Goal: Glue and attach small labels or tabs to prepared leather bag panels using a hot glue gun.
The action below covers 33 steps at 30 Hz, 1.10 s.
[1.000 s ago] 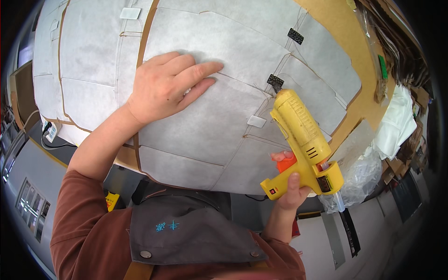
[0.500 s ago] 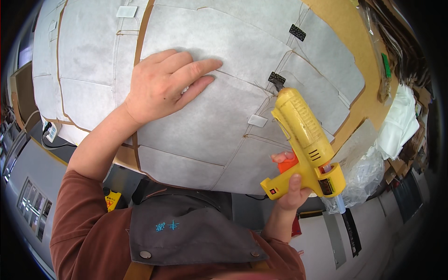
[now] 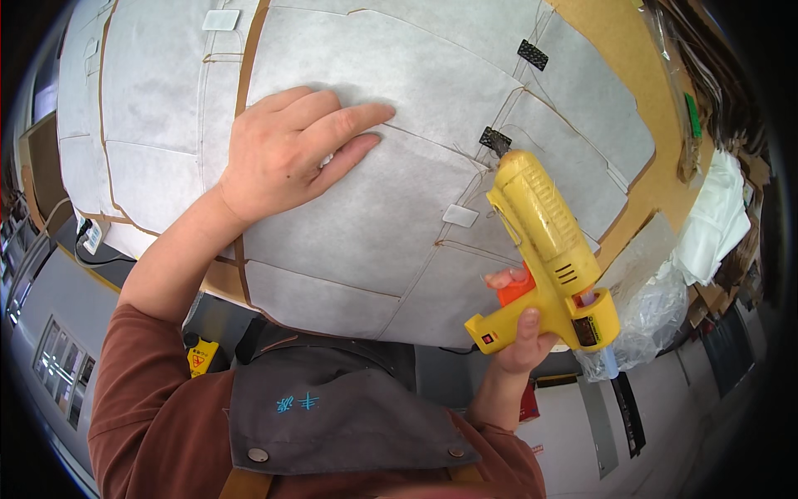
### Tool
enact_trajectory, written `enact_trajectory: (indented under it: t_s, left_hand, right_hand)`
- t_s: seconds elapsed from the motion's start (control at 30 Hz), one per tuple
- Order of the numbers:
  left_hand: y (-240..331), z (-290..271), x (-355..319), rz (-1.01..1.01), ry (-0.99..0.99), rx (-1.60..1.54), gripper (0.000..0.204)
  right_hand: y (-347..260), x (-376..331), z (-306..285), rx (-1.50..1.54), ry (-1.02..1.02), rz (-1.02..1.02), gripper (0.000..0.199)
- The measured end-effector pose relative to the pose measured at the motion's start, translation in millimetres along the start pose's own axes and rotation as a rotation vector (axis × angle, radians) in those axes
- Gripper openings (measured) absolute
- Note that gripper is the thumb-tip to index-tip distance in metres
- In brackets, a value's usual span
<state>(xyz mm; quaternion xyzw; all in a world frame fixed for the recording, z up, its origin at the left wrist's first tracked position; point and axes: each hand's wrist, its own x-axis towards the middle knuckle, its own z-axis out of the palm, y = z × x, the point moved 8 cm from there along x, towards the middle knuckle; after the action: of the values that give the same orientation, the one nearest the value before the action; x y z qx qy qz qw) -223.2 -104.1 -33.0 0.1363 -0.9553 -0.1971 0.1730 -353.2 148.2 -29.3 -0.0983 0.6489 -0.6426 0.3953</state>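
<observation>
The right hand (image 3: 525, 343) gripped a yellow glue gun (image 3: 544, 224), its nozzle (image 3: 502, 150) at a black patch (image 3: 490, 135) on white sheeting (image 3: 332, 249), where the left hand (image 3: 287, 154) lay loosely spread, apparently mid-gluing and calling for steady aim, though whether the nozzle touched was hard to make out.

The hot-glue gun (image 3: 547, 237) has smooth, glossy, smudged yellow plastic. Left of it, white sheets (image 3: 332, 241) look matt, fibrous and paper-like; just above it, a black patch (image 3: 490, 135) is rough-textured. Right of it, clear plastic film (image 3: 648, 320) shines, crinkled; lower left of it, the apron (image 3: 341, 424) is matt cloth with metal snaps (image 3: 258, 456).
</observation>
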Motion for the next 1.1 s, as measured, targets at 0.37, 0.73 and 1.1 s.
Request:
enact_trajectory:
  t_s: [0.37,0.73,1.1]
  left_hand:
    - [0.0,-1.0,2.6,-0.005,0.018,-0.025,0.032]
    - [1.2,-0.7,2.9,0.002,0.004,-0.018,0.033]
    - [0.8,0.9,2.0,0.006,-0.012,-0.002,0.034]
  right_hand:
    - [4.0,6.7,1.0,0.033,-0.029,-0.016,0.048]
    - [1.7,3.4,-11.4,0.000,0.054,-0.001,0.046]
    - [6.7,0.9,-13.1,0.041,0.054,0.007,0.047]
